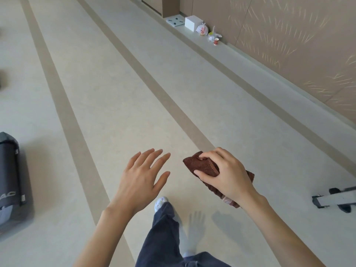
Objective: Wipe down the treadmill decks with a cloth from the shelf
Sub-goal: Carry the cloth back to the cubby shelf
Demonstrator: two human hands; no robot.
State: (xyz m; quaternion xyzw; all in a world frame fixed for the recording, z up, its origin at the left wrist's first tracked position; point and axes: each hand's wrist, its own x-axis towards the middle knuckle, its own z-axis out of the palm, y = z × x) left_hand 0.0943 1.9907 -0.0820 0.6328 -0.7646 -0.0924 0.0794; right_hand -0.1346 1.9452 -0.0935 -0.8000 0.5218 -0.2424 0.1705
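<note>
Head view: pale floor (134, 97) with tan stripes is running far toward a brown wall (289, 35) on the right. Right hand (225, 176) is gripping a folded brown cloth (204, 164) near centre; left hand (143, 176) is hovering open, empty.

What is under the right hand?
The right hand grips a folded brown cloth, held above the floor. The hand and wrist cover the cloth's middle; only its ends show.

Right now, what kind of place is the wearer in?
Probably a gym or fitness room: wide pale floor with tan stripes, dark equipment at left, a metal machine foot at right. The right hand carries a brown cloth.
</note>
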